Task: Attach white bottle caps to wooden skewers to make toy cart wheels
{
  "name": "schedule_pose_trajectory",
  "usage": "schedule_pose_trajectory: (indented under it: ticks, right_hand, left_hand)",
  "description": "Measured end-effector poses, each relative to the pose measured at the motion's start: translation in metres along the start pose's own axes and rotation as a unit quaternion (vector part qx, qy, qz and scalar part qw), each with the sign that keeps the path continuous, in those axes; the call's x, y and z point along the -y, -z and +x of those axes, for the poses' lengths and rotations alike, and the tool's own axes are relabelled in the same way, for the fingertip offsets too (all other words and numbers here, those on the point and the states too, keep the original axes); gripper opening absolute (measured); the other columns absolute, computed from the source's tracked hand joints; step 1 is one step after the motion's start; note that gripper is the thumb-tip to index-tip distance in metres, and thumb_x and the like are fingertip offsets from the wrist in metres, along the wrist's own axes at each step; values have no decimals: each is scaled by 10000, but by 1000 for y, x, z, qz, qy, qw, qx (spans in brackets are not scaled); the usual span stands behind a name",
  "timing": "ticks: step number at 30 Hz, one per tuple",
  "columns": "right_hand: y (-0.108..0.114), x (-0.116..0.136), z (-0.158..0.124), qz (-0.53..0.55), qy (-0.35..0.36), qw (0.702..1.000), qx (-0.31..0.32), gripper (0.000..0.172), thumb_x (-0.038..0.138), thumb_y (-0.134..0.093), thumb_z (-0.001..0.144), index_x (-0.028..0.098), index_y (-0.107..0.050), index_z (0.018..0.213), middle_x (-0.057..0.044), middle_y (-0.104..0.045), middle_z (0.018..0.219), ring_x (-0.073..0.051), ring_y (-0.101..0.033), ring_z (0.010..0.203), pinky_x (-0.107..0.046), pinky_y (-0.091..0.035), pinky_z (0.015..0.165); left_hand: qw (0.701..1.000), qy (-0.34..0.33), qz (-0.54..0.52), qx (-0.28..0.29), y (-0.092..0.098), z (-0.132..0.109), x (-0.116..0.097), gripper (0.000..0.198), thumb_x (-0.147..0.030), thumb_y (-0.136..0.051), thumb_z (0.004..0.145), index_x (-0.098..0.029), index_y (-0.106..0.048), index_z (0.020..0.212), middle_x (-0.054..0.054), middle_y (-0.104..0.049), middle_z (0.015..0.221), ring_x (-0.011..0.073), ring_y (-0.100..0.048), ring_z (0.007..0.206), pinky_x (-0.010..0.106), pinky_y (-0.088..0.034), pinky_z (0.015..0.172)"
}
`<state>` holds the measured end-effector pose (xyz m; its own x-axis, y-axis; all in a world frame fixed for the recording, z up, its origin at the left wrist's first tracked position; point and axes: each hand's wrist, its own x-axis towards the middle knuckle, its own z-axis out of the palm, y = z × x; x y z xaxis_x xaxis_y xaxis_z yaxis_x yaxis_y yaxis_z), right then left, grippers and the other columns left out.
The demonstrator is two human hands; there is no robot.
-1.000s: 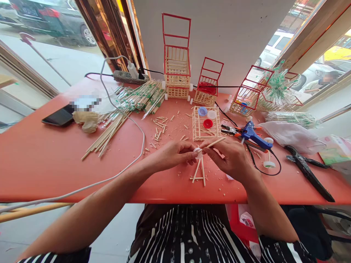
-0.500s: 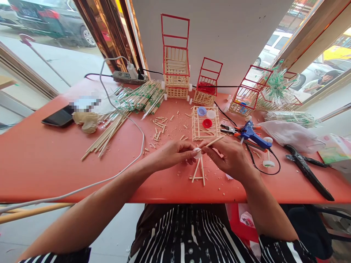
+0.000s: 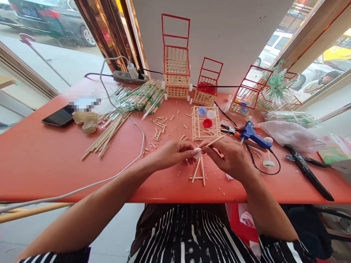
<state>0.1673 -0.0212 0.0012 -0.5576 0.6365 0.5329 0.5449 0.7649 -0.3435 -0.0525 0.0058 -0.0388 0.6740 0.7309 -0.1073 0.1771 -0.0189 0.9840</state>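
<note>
My left hand [image 3: 179, 152] pinches a small white bottle cap [image 3: 197, 153] between thumb and fingers. My right hand [image 3: 226, 155] is closed around a thin wooden stick [image 3: 215, 141], whose lower end meets the cap. Whether the stick goes into the cap or only touches it, I cannot tell. Below the hands, a few sticks [image 3: 203, 171] lie on the red table in a narrow A shape. Just beyond stands a small stick-built basket [image 3: 194, 126] with a blue cap [image 3: 202, 111], a whitish cap [image 3: 211, 114] and a red cap [image 3: 207, 123] on it.
A blue glue gun [image 3: 253, 135] and orange-handled pliers [image 3: 233, 129] lie to the right, near black-wrapped scissors [image 3: 309, 171]. Stick carts with red handles [image 3: 177, 67] line the wall. Bundled sticks [image 3: 142, 96], a phone [image 3: 58, 117] and a white cable [image 3: 141, 146] are on the left.
Both hands stay almost in place, with the cap and the stick still held together. Only a very slight shift shows.
</note>
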Motion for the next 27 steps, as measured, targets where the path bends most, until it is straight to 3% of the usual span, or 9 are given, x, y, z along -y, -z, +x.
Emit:
schedule_pose_trajectory:
  ticks: [27]
  right_hand:
    - [0,0,0,2,-3,1000,4,130,218,-572,1022,212,-700,1000,-26,-796,951,-144,-730,845,-251,-529,753]
  left_hand:
    - [1000,5,-3,0,1,1,2,518,-646,-630,905,-131,-674,930,71,-747,835,147,-708,730,271,-586,708]
